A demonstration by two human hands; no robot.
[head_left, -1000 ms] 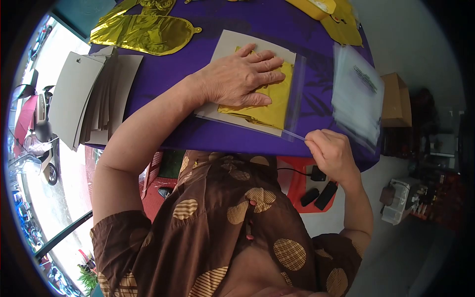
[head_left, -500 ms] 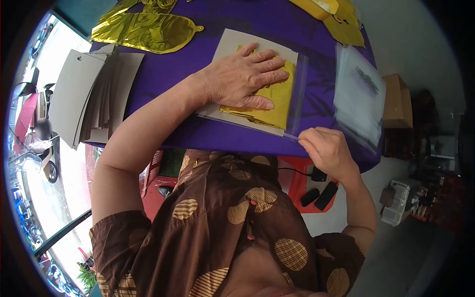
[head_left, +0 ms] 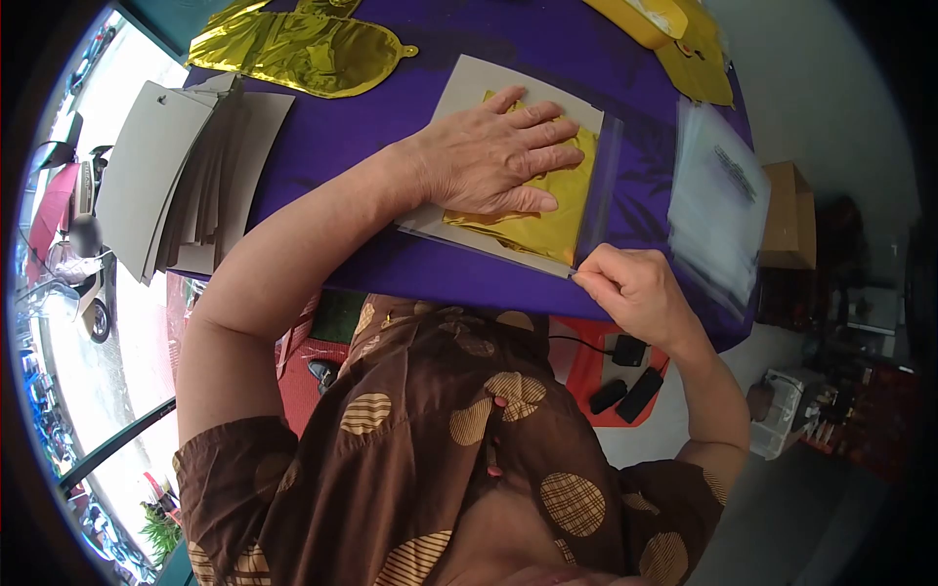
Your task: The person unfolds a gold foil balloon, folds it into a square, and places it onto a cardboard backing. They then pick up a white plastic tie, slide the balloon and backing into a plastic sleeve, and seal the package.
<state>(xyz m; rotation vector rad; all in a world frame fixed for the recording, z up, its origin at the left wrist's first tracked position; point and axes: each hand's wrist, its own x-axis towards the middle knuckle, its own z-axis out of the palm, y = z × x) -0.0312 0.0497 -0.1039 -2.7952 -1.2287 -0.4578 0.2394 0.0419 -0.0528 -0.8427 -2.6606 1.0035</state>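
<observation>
My left hand [head_left: 498, 156] lies flat with fingers spread over a folded gold foil balloon [head_left: 567, 220]. The foil rests against a pale grey card [head_left: 464, 88]. A clear plastic bag [head_left: 608, 161] surrounds the card, and its transparent edge strip shows along the right side. At the lower right corner of the bag, my right hand [head_left: 630, 288] is closed in a pinch on the plastic edge. Part of the foil is hidden under my left hand.
A purple cloth [head_left: 342, 186] covers the table. Grey cards [head_left: 147, 186] stand stacked at left, more gold foil [head_left: 303, 54] lies at the back, and clear bags [head_left: 718, 205] are piled at right. A yellow container [head_left: 645, 15] sits at the back right, near a cardboard box [head_left: 787, 215].
My right hand has moved slightly left and up along the plastic, closer to the card's corner. My left hand stays pressed on the foil. The whole view has shifted a little.
</observation>
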